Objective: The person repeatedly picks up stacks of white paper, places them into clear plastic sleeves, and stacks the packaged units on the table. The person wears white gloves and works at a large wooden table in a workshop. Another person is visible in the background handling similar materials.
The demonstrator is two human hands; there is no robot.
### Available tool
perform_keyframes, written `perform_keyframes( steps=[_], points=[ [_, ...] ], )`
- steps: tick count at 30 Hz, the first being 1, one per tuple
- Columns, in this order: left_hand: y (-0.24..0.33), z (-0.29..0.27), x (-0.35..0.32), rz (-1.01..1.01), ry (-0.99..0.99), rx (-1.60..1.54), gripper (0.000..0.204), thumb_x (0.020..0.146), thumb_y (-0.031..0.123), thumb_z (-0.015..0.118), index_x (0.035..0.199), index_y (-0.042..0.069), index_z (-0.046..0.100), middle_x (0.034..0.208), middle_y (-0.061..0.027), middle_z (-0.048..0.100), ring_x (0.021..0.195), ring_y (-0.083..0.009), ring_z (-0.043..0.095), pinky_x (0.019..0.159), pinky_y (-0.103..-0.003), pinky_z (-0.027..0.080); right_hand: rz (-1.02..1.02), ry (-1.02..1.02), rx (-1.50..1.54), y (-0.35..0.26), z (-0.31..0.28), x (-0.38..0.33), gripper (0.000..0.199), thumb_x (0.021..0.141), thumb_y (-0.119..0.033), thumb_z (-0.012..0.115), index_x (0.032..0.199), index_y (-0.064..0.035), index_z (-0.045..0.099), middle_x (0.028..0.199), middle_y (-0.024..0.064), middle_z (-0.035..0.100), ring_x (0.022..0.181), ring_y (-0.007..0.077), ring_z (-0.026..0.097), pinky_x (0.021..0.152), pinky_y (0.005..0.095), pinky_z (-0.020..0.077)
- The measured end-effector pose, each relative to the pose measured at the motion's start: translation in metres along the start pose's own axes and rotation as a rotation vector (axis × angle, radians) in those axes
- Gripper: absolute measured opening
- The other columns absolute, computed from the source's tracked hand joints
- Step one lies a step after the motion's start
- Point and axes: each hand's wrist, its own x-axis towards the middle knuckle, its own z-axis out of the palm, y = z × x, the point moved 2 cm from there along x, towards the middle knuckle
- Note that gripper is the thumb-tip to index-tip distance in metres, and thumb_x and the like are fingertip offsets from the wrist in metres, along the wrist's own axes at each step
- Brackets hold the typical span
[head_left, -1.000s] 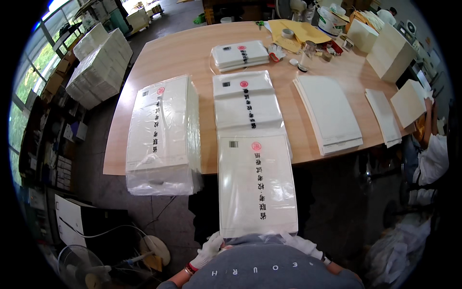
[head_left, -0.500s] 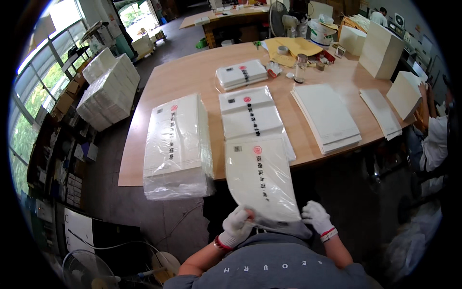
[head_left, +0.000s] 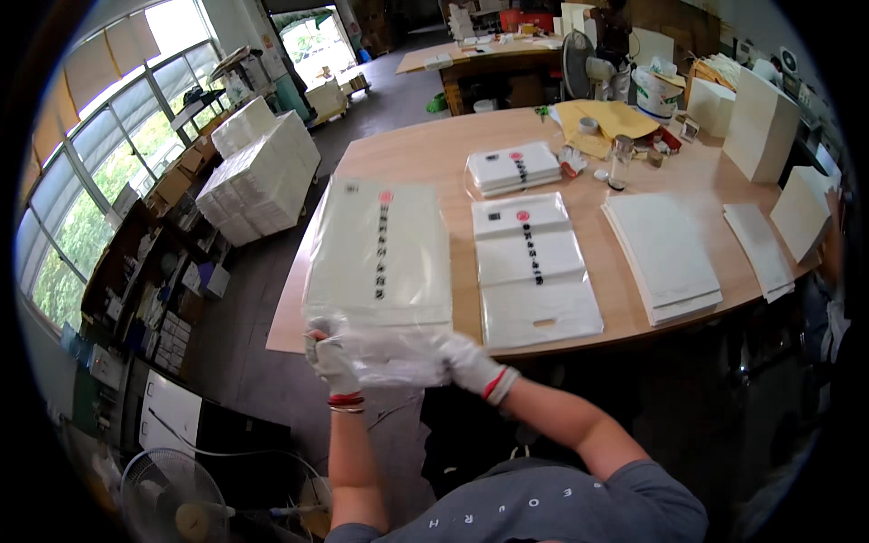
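Both my hands wear white gloves and are at the table's near left edge. My left hand (head_left: 333, 364) grips the near left corner of a clear plastic bag of paper sheets (head_left: 376, 253), thumb on top. My right hand (head_left: 474, 364), smeared by motion, is closed at the near right corner of the same bag. This bag lies on or just over the stack of filled bags; the stack beneath is mostly hidden. To its right are flat plastic bags (head_left: 534, 303) with a handle slot at the near end. More folded bags (head_left: 511, 170) lie behind them.
Stacked white sheets (head_left: 656, 258) and a narrower paper pile (head_left: 759, 249) lie at the right of the wooden table (head_left: 453, 163). A glass jar (head_left: 620, 163) and yellow paper (head_left: 611, 118) sit farther back. Another person's hand (head_left: 832, 226) is at the right edge. A fan (head_left: 172, 493) stands lower left.
The filled bag has moved from before my body, over the flat bags, left onto the stack. Both hands moved left with it; my right hand went from open to gripping. The view shifted.
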Motion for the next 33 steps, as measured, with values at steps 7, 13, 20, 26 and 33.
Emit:
perform_keyframes(
  steps=[7,13,20,26,33],
  points=[
    [-0.109,-0.056,-0.028,-0.528,0.124,-0.128,0.017,0.085,0.011,0.045,0.102,0.011,0.051,0.085,-0.0019,0.053,0.073,-0.0126,0.051,0.063,-0.026,0.045,0.177,0.117,-0.192,0.058,-0.001,0.005,0.028,0.093,-0.026,0.048,0.106,-0.0004,0.050,0.080,0.0062,0.057,0.064,0.0124,0.056,0.057,0.0276,0.0503],
    [-0.061,-0.009,-0.165,-1.007,-0.566,0.512,0.014,0.086,0.013,0.047,0.096,0.007,0.054,0.081,-0.0038,0.056,0.068,-0.0151,0.055,0.055,-0.032,0.046,0.450,0.033,-0.249,0.081,-0.080,-0.086,0.033,0.094,-0.022,0.049,0.119,-0.0019,0.048,0.088,0.0074,0.059,0.072,0.0125,0.058,0.066,0.0262,0.0511],
    [0.011,0.188,-0.227,-0.041,-1.202,0.162,0.010,0.077,0.011,0.059,0.087,0.008,0.057,0.082,-0.0114,0.058,0.077,-0.0314,0.058,0.067,-0.039,0.047,0.482,0.373,-0.139,0.067,-0.147,-0.171,0.033,0.094,-0.023,0.045,0.119,0.0001,0.047,0.092,0.0116,0.059,0.075,0.0184,0.062,0.068,0.0324,0.0540],
    [-0.011,0.278,-0.227,0.359,-1.193,0.459,0.016,0.074,0.023,0.062,0.084,0.010,0.064,0.083,-0.0082,0.062,0.095,-0.0281,0.052,0.084,-0.036,0.042,0.457,0.437,-0.126,0.051,-0.157,-0.182,0.034,0.094,-0.022,0.046,0.120,0.0003,0.045,0.091,0.0102,0.058,0.074,0.0155,0.059,0.068,0.0299,0.0521],
    [-0.004,0.298,-0.191,-0.130,-1.438,0.227,0.017,0.082,0.019,0.057,0.086,0.004,0.062,0.080,-0.0159,0.065,0.073,-0.0306,0.063,0.065,-0.039,0.049,0.266,0.494,0.162,0.011,-0.181,-0.113,0.033,0.091,-0.022,0.053,0.117,-0.0019,0.047,0.089,0.0077,0.058,0.071,0.0146,0.057,0.065,0.0331,0.0524]
  ],
)
